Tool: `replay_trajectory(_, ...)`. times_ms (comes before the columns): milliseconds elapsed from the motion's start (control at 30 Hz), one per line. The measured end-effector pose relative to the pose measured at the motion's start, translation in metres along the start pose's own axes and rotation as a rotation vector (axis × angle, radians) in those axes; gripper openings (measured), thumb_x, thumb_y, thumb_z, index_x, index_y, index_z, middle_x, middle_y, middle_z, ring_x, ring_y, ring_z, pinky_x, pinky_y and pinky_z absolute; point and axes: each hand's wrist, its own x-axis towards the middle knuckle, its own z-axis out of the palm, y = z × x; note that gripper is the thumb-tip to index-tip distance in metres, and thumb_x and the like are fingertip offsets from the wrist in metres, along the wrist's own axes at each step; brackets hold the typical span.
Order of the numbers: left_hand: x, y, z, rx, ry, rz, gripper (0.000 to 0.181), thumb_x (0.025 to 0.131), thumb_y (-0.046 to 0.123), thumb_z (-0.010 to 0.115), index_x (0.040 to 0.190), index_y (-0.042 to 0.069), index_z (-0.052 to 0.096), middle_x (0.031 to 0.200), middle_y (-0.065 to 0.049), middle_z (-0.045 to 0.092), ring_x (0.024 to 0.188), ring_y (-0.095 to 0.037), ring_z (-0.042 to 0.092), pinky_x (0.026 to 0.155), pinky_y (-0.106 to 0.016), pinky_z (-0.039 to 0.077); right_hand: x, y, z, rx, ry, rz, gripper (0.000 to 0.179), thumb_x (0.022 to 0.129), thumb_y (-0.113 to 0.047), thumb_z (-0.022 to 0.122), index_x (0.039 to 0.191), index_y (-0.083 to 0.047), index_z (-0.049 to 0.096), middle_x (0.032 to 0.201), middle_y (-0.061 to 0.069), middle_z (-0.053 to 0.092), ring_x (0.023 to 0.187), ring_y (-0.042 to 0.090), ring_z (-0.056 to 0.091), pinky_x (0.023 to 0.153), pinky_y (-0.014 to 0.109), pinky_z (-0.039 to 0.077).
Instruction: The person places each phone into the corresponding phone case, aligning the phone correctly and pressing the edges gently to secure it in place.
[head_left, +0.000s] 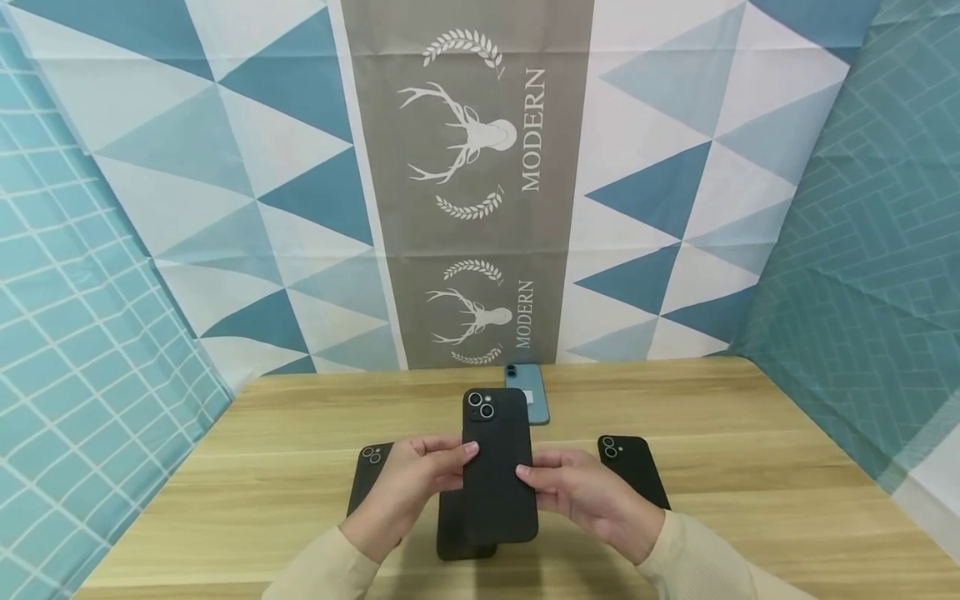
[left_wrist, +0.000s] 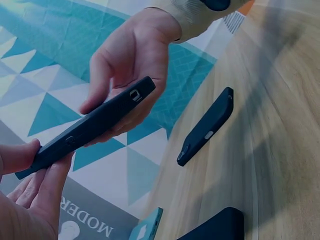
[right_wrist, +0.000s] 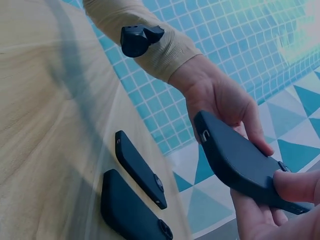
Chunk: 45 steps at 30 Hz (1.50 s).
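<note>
A phone in a black case (head_left: 501,483) is held up between both hands, back toward the head camera, two round lenses at its top left. My left hand (head_left: 416,475) pinches its left edge, thumb on the back. On the opposite edge my right hand (head_left: 588,496) grips lower down, thumb also on the back. Both wrist views show fingers beneath the phone (left_wrist: 95,125) and its bottom edge with a port opening (right_wrist: 205,135). Below it, a second black phone (head_left: 453,533) lies on the table, partly covered in the head view.
Another black phone (head_left: 367,477) lies at left, partly behind the left hand. One more black phone (head_left: 637,471) lies by the right wrist. A blue phone (head_left: 537,400) with a white label lies near the back of the wooden table (head_left: 300,417). Patterned cloth (head_left: 465,225) hangs behind.
</note>
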Motion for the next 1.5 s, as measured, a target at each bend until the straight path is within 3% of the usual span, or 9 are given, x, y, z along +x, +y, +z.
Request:
replay_trajectory(167, 0.002, -0.002, 0.0, -0.048, -0.057, -0.002, 0.043, 0.085, 0.024, 0.073, 0.116, -0.005, 0.065, 0.087, 0.004, 0.074, 0.075, -0.008, 0.067, 0.076, -0.024, 0.057, -0.001, 0.002, -0.002, -0.014, -0.013, -0.004, 0.045, 0.094, -0.017, 0.061, 0.129, 0.01, 0.054, 0.112, 0.004, 0.072, 0.097, 0.011, 0.069, 0.093, 0.03, 0.055)
replay_trajectory(367, 0.001, -0.003, 0.003, -0.048, -0.112, 0.014, 0.047, 0.087, 0.029, 0.072, 0.118, -0.005, 0.064, 0.096, -0.001, 0.076, 0.084, -0.01, 0.071, 0.086, -0.028, 0.057, -0.003, 0.001, -0.005, -0.013, 0.013, -0.019, 0.043, 0.093, -0.017, 0.062, 0.127, 0.009, 0.056, 0.107, 0.002, 0.073, 0.094, 0.01, 0.07, 0.091, 0.029, 0.056)
replay_trajectory(533, 0.0, -0.002, 0.004, -0.03, -0.102, 0.023, 0.048, 0.087, 0.027, 0.071, 0.12, -0.007, 0.06, 0.097, -0.003, 0.075, 0.082, -0.01, 0.072, 0.09, -0.031, 0.056, -0.001, -0.007, -0.006, -0.018, 0.021, -0.026, 0.043, 0.093, -0.018, 0.063, 0.127, 0.008, 0.057, 0.105, -0.001, 0.073, 0.094, 0.01, 0.071, 0.092, 0.029, 0.055)
replay_trajectory(800, -0.005, -0.008, 0.008, -0.024, -0.031, 0.018, 0.038, 0.084, 0.019, 0.073, 0.112, -0.006, 0.067, 0.089, 0.002, 0.074, 0.071, -0.007, 0.069, 0.073, -0.025, 0.058, 0.001, -0.011, -0.005, -0.007, 0.013, -0.012, 0.043, 0.094, -0.015, 0.06, 0.129, 0.009, 0.055, 0.105, -0.001, 0.073, 0.094, 0.008, 0.07, 0.091, 0.028, 0.056)
replay_trajectory(1033, -0.006, 0.0, 0.009, -0.014, -0.023, 0.031, 0.039, 0.085, 0.02, 0.073, 0.114, -0.006, 0.067, 0.09, 0.0, 0.076, 0.07, -0.009, 0.071, 0.083, -0.03, 0.057, -0.001, -0.007, -0.004, 0.009, -0.006, -0.012, 0.049, 0.095, -0.019, 0.06, 0.133, 0.009, 0.049, 0.108, -0.002, 0.071, 0.097, 0.007, 0.068, 0.091, 0.025, 0.055)
replay_trajectory(1167, -0.005, 0.008, 0.01, -0.003, 0.005, 0.048, 0.038, 0.085, 0.02, 0.072, 0.113, -0.006, 0.068, 0.089, -0.001, 0.076, 0.07, -0.01, 0.071, 0.09, -0.036, 0.055, -0.003, -0.004, -0.004, 0.023, -0.062, -0.021, 0.05, 0.094, -0.017, 0.061, 0.134, 0.011, 0.047, 0.11, -0.001, 0.071, 0.097, 0.007, 0.068, 0.09, 0.022, 0.054)
replay_trajectory(1267, -0.003, 0.01, 0.01, -0.019, 0.025, 0.045, 0.037, 0.085, 0.019, 0.072, 0.112, -0.006, 0.067, 0.087, 0.0, 0.075, 0.07, -0.011, 0.07, 0.089, -0.035, 0.056, -0.003, -0.001, -0.004, 0.036, -0.103, -0.029, 0.051, 0.093, -0.014, 0.061, 0.134, 0.012, 0.046, 0.112, 0.0, 0.071, 0.097, 0.007, 0.068, 0.09, 0.021, 0.054)
replay_trajectory(1500, -0.004, 0.002, 0.01, -0.089, -0.021, 0.039, 0.038, 0.087, 0.022, 0.071, 0.113, -0.006, 0.067, 0.085, 0.003, 0.075, 0.073, -0.008, 0.071, 0.084, -0.027, 0.056, -0.005, 0.002, -0.003, 0.046, -0.108, -0.044, 0.045, 0.092, -0.011, 0.062, 0.129, 0.011, 0.052, 0.107, -0.001, 0.072, 0.094, 0.008, 0.07, 0.089, 0.023, 0.055)
